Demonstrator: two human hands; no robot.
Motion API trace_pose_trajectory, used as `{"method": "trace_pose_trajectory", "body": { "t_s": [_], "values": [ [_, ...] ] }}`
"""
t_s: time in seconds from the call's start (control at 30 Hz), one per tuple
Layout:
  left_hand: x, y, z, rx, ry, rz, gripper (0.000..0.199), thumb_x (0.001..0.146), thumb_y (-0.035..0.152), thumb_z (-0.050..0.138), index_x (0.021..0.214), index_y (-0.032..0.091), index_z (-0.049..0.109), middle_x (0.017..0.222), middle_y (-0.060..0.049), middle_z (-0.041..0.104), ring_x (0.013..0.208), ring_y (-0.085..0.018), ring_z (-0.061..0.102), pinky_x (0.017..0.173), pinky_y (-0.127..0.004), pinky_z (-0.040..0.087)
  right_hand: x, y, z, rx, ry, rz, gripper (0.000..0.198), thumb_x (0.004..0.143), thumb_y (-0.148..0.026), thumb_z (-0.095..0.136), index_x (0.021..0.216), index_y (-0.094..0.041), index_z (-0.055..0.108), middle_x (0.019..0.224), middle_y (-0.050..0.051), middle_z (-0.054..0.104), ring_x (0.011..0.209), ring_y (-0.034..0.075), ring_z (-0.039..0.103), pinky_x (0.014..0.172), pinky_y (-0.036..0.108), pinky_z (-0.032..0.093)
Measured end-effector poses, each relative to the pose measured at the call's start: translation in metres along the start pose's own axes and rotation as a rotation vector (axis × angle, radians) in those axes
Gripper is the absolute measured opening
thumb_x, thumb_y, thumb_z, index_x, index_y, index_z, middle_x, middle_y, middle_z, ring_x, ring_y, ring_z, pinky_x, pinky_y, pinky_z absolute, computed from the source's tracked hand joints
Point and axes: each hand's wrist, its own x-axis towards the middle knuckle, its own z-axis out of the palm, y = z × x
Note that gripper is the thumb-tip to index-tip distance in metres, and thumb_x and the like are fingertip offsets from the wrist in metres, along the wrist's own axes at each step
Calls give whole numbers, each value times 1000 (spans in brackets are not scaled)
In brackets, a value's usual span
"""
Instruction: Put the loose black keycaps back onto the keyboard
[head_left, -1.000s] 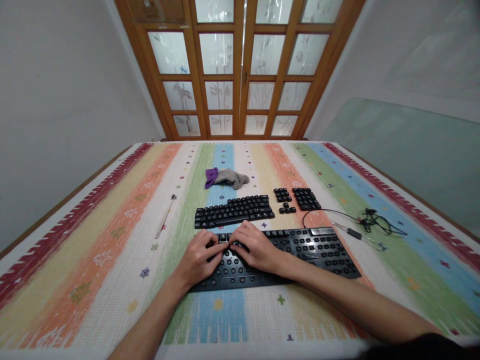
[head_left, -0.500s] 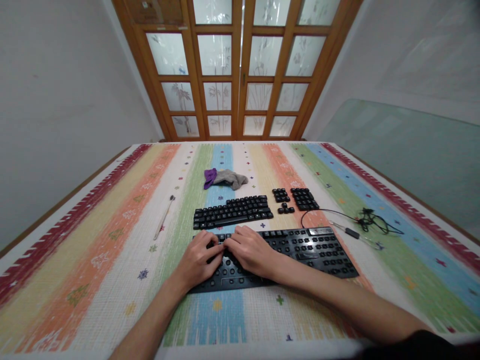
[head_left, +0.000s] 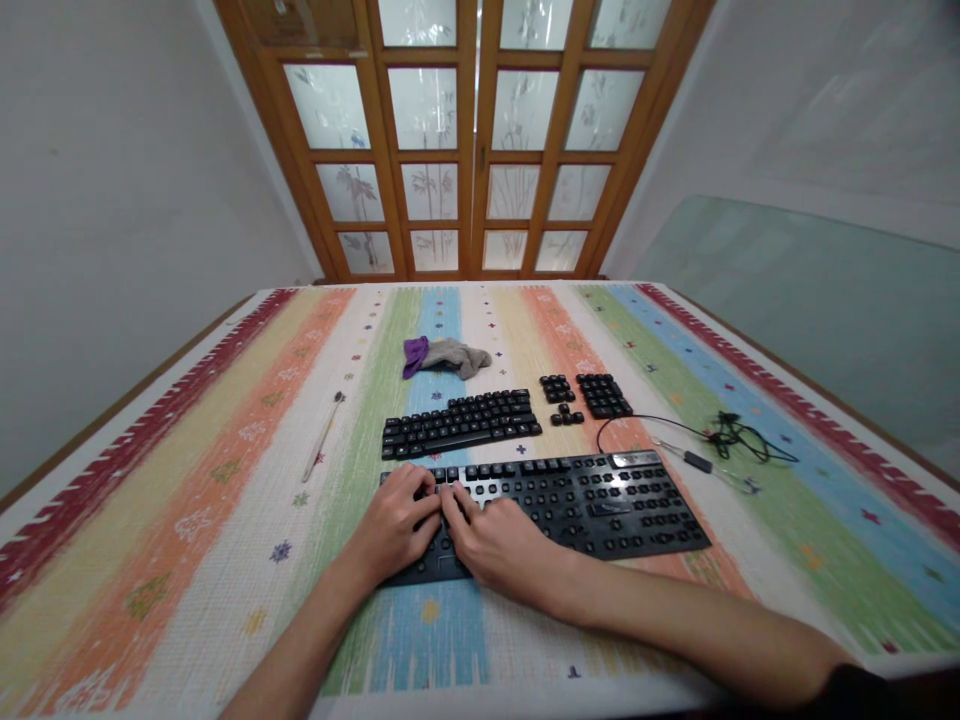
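Note:
A black keyboard (head_left: 637,510) lies before me, most of its keycaps off and the switch posts bare; keycaps remain along its top row. My left hand (head_left: 401,520) rests on its left end, fingers curled and closed, the thumb pointing toward my other hand. Just beside it, my right hand (head_left: 499,540) reaches down to the keyboard's upper left part with its fingertips close together. Anything between the fingertips of either hand is too small or hidden to name. Behind the keyboard, loose black keycaps (head_left: 487,420) are laid out in keyboard order.
Smaller keycap groups (head_left: 604,395) sit farther right. A grey and purple sock (head_left: 450,357) lies at the back. A slim brush (head_left: 324,435) is on the left. At right are a coiled cable (head_left: 742,440) and a thin tool with a dark grip (head_left: 697,461). A striped cloth (head_left: 225,540) covers the table.
My right hand has shifted slightly down and toward me, its fingers straighter and a little apart from my left hand. The left hand stays nearly in place. The whole view has shifted slightly.

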Motion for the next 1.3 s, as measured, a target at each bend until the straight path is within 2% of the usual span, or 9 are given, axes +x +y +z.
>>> {"method": "trace_pose_trajectory", "body": {
  "t_s": [0.1,0.2,0.33,0.43,0.57,0.67,0.77,1.0,1.3],
  "values": [
    [0,1,0,-1,0,-7,18,90,10,53,80,16,67,83,-6,54,80,-20,49,72,-32,46,0,-5,4,-10,19,28,50,90,-7,41,137,9,40,133,38,52,84,26,74,49,29,50],
    [1,1,-1,4,-4,-13,19,89,10,52,78,16,66,84,-6,55,80,-20,49,72,-32,47,3,0,-2,52,18,37,42,96,-14,38,133,3,47,129,32,59,79,25,73,49,29,47],
    [0,1,-1,11,0,-16,18,88,10,51,83,16,67,85,-7,56,82,-20,51,73,-33,48,6,20,-18,219,-18,109,30,100,-26,42,117,-9,60,94,14,74,66,22,70,52,28,41],
    [0,1,-1,7,17,-12,19,88,10,53,95,16,69,88,-7,57,84,-21,52,75,-33,48,6,37,-25,298,-47,82,25,98,-29,48,109,-13,64,78,9,74,65,20,68,54,27,35],
    [-1,-1,0,-5,20,-14,23,89,10,54,102,17,70,92,-8,59,87,-21,54,77,-34,49,8,58,-18,423,27,76,21,95,-30,54,102,-19,70,78,6,75,64,17,67,57,25,33],
    [-1,-1,1,-3,20,-12,22,91,11,54,104,18,71,92,-8,61,87,-21,55,77,-34,49,17,76,-8,498,145,220,20,92,-25,56,98,-19,74,86,6,77,73,18,70,66,25,41],
    [-1,-1,1,0,23,-9,21,92,12,53,104,17,71,91,-8,61,86,-21,55,77,-35,49,30,97,1,516,196,324,23,91,-22,56,104,-19,74,101,6,77,91,20,70,80,28,47],
    [1,2,-1,-8,31,-14,21,93,11,52,102,16,70,89,-7,61,84,-20,54,75,-35,49,67,130,12,469,172,435,30,90,-22,53,110,-22,75,113,6,74,106,22,67,91,30,48],
    [1,1,0,-15,33,-9,22,93,12,53,104,18,70,89,-7,62,84,-20,55,74,-35,50,99,126,10,418,65,470,29,91,-27,52,101,-19,77,99,11,76,95,24,69,80,29,47]
  ]
}}
